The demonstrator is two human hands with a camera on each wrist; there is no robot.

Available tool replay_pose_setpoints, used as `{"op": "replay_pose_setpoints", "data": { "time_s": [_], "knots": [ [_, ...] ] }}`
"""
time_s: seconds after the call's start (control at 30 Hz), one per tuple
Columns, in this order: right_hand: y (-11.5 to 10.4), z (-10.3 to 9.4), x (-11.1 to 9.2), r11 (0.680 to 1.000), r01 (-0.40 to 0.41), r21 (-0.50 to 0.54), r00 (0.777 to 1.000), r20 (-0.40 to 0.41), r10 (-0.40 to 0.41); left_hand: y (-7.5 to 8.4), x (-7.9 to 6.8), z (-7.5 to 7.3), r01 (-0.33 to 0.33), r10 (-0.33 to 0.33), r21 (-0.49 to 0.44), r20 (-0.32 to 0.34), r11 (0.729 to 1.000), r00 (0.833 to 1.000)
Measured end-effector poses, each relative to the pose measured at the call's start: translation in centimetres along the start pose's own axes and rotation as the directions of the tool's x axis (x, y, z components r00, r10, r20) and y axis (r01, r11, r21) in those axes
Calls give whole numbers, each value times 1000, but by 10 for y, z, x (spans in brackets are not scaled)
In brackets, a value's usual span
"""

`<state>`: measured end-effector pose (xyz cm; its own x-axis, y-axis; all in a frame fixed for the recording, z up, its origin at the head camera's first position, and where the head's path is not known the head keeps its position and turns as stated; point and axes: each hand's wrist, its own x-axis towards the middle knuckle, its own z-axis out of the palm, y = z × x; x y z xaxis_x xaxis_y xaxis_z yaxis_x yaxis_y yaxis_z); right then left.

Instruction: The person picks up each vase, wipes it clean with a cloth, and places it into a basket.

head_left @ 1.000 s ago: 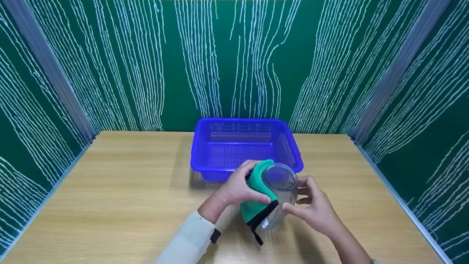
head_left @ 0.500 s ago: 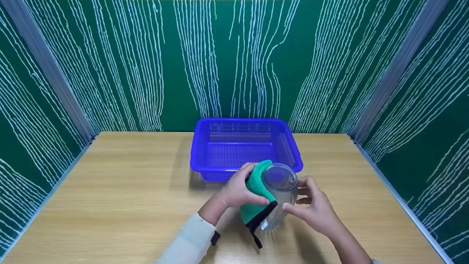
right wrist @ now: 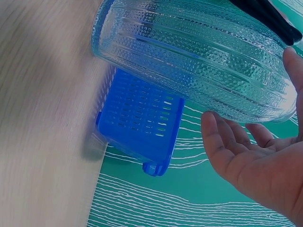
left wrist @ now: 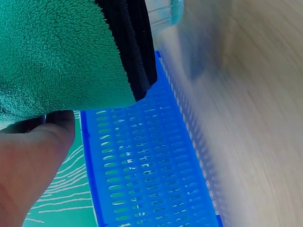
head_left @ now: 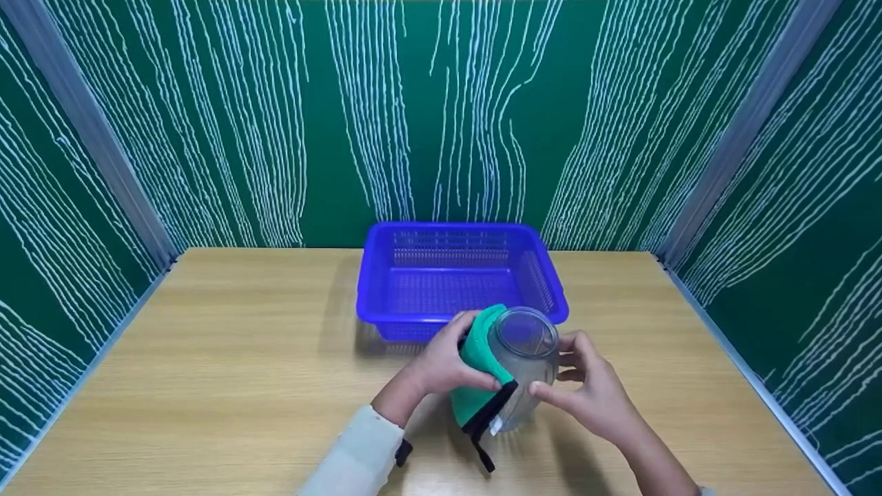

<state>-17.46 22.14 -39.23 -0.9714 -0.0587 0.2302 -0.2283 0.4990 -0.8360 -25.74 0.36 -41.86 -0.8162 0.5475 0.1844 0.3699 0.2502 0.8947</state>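
Observation:
A ribbed, clear glass jar (head_left: 530,368) stands upright or nearly so in front of the basket; whether its base touches the table I cannot tell. My left hand (head_left: 437,365) grips a green towelling cloth (head_left: 481,348) with a black edge and loop, pressed against the jar's left side. The thumb lies over the cloth's near face, and the other fingers are mostly hidden behind it. From the right, my right hand (head_left: 596,396) holds the jar between thumb and curved fingers. In the right wrist view, the fingertips touch the textured glass (right wrist: 189,61).
Just behind the jar, a blue plastic basket (head_left: 403,318) with slotted walls sits on the wooden table (head_left: 227,365). Green panels (head_left: 331,179) with white wavy lines enclose the back and both sides, with grey posts (head_left: 751,117) at the corners.
My left hand and the cloth have slid slightly down and to the left along the jar. My right hand and the jar have stayed almost still.

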Motion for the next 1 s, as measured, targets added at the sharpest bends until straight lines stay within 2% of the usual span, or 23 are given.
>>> {"op": "replay_pose_setpoints", "data": {
  "time_s": [0.23, 0.33, 0.47, 0.67, 0.83, 1.0],
  "knots": [
    [9, 2, 1, 999, 34, -6, 999, -12, -34, -7, -1, 2, -16, 16, -8, 17, 1000, 1000],
    [10, 2, 0, 999, 37, -8, 999, -14, -37, -5, -4, 1, -23, 23, -13, 26, 1000, 999],
    [11, 2, 1, 1000, 19, -18, 1000, -8, -19, -9, -5, 2, -4, 5, -7, 47, 1000, 999],
    [13, 1, 2, 1000, 9, -20, 1000, -7, -9, -24, -5, 7, 58, -60, 29, 83, 998, 995],
    [12, 1, 2, 1000, 23, -17, 1000, -9, -23, -31, -5, 10, 64, -74, 110, 85, 992, 994],
    [9, 1, 1, 999, 21, -27, 1000, -12, -21, -35, -5, 12, 66, -90, 232, 93, 970, 992]
  ]
}}
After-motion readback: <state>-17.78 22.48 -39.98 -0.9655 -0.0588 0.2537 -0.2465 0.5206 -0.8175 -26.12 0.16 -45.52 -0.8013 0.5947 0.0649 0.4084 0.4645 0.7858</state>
